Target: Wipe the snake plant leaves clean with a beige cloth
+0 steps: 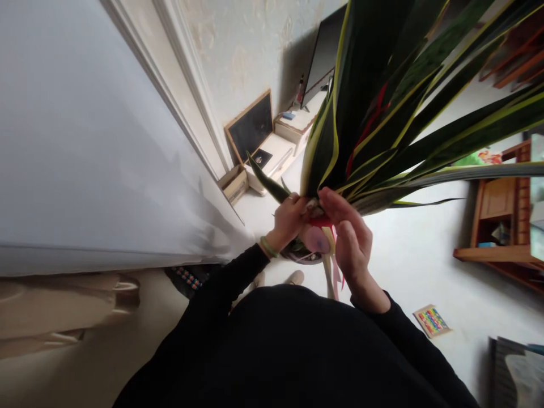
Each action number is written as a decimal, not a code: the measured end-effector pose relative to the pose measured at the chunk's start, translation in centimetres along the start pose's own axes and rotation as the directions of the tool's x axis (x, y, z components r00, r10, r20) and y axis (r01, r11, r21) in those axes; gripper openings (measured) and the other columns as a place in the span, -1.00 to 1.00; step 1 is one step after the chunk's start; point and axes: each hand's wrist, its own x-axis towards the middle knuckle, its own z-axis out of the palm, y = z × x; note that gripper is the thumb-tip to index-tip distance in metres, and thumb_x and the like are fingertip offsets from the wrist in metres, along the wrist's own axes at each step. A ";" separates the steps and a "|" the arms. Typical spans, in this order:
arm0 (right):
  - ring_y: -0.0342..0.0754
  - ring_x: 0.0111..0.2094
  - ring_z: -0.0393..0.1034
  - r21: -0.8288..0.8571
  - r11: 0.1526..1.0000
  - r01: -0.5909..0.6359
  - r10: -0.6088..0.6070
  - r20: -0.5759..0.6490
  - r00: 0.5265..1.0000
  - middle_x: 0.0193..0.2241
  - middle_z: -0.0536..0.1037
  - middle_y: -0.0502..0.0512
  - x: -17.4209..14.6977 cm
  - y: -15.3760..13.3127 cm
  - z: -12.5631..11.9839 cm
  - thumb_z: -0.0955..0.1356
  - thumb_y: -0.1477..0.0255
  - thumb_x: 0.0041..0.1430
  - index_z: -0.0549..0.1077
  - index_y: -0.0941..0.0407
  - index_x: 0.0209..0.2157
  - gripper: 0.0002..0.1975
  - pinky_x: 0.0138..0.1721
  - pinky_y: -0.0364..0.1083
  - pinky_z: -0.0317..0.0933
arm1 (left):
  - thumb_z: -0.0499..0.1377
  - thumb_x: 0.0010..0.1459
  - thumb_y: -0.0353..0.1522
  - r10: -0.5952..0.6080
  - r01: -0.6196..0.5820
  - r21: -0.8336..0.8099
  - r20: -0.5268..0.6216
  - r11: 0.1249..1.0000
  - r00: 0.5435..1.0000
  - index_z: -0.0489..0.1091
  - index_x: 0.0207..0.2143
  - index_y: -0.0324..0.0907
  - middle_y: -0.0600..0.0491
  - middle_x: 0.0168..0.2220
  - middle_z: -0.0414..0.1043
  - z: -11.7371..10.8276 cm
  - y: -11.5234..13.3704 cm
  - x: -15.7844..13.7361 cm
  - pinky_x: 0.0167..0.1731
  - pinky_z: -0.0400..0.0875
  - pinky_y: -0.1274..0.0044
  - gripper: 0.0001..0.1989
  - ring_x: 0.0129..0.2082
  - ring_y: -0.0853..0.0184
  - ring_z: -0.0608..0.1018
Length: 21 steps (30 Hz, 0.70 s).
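A snake plant (pixel 369 113) with long, yellow-edged dark green leaves rises in front of me and spreads to the upper right. My left hand (pixel 288 222), a green bangle at its wrist, is closed at the base of the leaves; what its fingers grip is hidden. My right hand (pixel 352 238) reaches to the leaf base from the other side, fingers stretched out and touching the plant. Between the hands hangs a pink round decoration (pixel 317 240) with red and pale ribbons (pixel 328 271). Below them the pot (pixel 302 261) shows only in part. A red strip (pixel 368 130) runs among the leaves.
A white surface (pixel 106 141) stands close on my left. Ahead are a framed blackboard (pixel 251 127), a low white cabinet (pixel 293 129) and a television (pixel 321 59). Wooden furniture (pixel 495 209) stands at the right. A colourful boxed item (pixel 432 321) lies on the floor. Paper bags (pixel 63 306) lie lower left.
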 end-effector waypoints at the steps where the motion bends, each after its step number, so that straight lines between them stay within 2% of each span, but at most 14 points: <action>1: 0.22 0.37 0.47 -0.020 1.000 -0.011 0.011 0.011 1.000 0.35 0.55 0.15 -0.6 0.3 0.0 0.29 0.11 0.55 0.54 -0.09 0.34 -0.53 0.39 0.29 0.40 | 0.27 0.45 -0.21 0.020 -0.020 -0.007 -0.005 1.000 1.000 0.57 -0.11 -0.08 -0.02 -0.18 0.53 0.6 -0.3 -0.5 -0.47 0.22 0.45 -0.85 -0.35 0.26 0.54; 5: 0.17 0.37 0.47 -0.096 0.995 0.028 -0.017 0.110 0.994 0.31 0.58 0.11 -2.3 0.2 0.1 0.35 0.24 0.53 0.57 -0.15 0.29 -0.61 0.39 0.24 0.40 | 0.20 0.49 -0.15 0.112 -0.116 -0.079 -0.054 0.990 0.992 0.55 -0.23 -0.06 0.01 -0.33 0.52 3.7 -1.5 -2.8 -0.52 0.22 0.43 -0.75 -0.44 0.27 0.46; 8: 0.14 0.35 0.50 -0.087 0.995 0.054 -0.027 0.279 0.960 0.29 0.61 0.13 -2.4 -1.3 -0.2 0.41 0.33 0.48 0.56 -0.11 0.29 -0.59 0.36 0.17 0.43 | 0.16 0.51 -0.20 0.079 -0.081 -0.142 -0.020 0.987 0.997 0.60 -0.11 -0.02 0.03 -0.33 0.56 5.0 -1.6 -4.2 -0.41 0.39 0.42 -0.78 -0.38 0.23 0.53; 10: 0.11 0.30 0.55 -0.034 0.999 0.010 0.007 0.465 0.885 0.25 0.64 0.16 -2.2 -2.4 -0.6 0.42 0.34 0.48 0.56 -0.06 0.30 -0.58 0.31 0.12 0.49 | 0.18 0.50 -0.22 -0.005 0.011 -0.157 0.037 0.988 0.999 0.61 0.09 -0.02 -0.01 -0.20 0.62 4.8 -1.2 -4.7 -0.35 0.45 0.40 -0.74 -0.30 0.18 0.59; 13: 0.09 0.24 0.60 0.001 0.985 -0.173 0.121 0.712 0.691 0.22 0.66 0.16 -2.4 -2.9 -0.5 0.43 0.28 0.48 0.55 -0.02 0.32 -0.56 0.27 0.09 0.52 | 0.23 0.47 -0.26 -0.131 0.144 -0.092 0.136 0.985 0.982 0.55 0.30 -0.04 -0.11 0.05 0.61 3.7 -0.4 -4.6 -0.30 0.49 0.41 -0.59 -0.15 0.15 0.66; 15: 0.09 0.24 0.61 -0.052 0.952 -0.300 0.228 0.777 0.587 0.23 0.65 0.17 -3.2 -1.9 0.0 0.43 0.22 0.49 0.54 0.00 0.33 -0.54 0.28 0.09 0.51 | 0.22 0.47 -0.30 -0.182 0.189 -0.015 0.203 0.982 0.962 0.52 0.36 0.00 -0.12 0.12 0.57 3.2 0.0 -4.4 -0.25 0.50 0.44 -0.55 -0.09 0.16 0.68; 16: 0.09 0.25 0.60 -0.090 0.937 -0.338 0.280 0.773 0.569 0.24 0.65 0.18 -3.9 -1.1 0.3 0.42 0.20 0.49 0.54 0.00 0.32 -0.54 0.30 0.11 0.50 | 0.21 0.48 -0.31 -0.200 0.200 0.023 0.240 0.979 0.950 0.51 0.37 0.03 -0.11 0.13 0.56 3.1 0.1 -4.3 -0.24 0.50 0.45 -0.54 -0.08 0.17 0.68; 17: 0.11 0.27 0.58 -0.130 0.926 -0.356 0.327 0.748 0.577 0.25 0.64 0.18 -4.6 -0.1 0.7 0.41 0.19 0.50 0.55 0.01 0.32 -0.55 0.33 0.13 0.47 | 0.20 0.49 -0.31 -0.216 0.209 0.054 0.274 0.976 0.937 0.50 0.39 0.05 -0.10 0.13 0.56 3.2 0.1 -4.3 -0.23 0.50 0.46 -0.53 -0.08 0.18 0.68; 18: 0.12 0.29 0.56 -0.172 0.919 -0.356 0.368 0.700 0.612 0.26 0.63 0.19 -5.5 1.1 1.0 0.39 0.18 0.51 0.56 0.01 0.30 -0.56 0.37 0.17 0.44 | 0.20 0.49 -0.31 -0.225 0.212 0.075 0.308 0.974 0.925 0.48 0.40 0.05 -0.10 0.14 0.56 3.4 0.0 -4.4 -0.23 0.50 0.47 -0.52 -0.06 0.18 0.68; 21: 0.16 0.28 0.55 -0.272 0.904 -0.330 0.424 0.472 0.773 0.27 0.61 0.22 -7.7 4.3 1.7 0.37 0.16 0.49 0.56 0.01 0.28 -0.56 0.39 0.24 0.40 | 0.23 0.49 -0.30 -0.217 0.202 0.079 0.398 0.976 0.891 0.49 0.39 -0.01 -0.12 0.20 0.56 3.9 -0.5 -4.7 -0.18 0.50 0.49 -0.54 0.02 0.17 0.66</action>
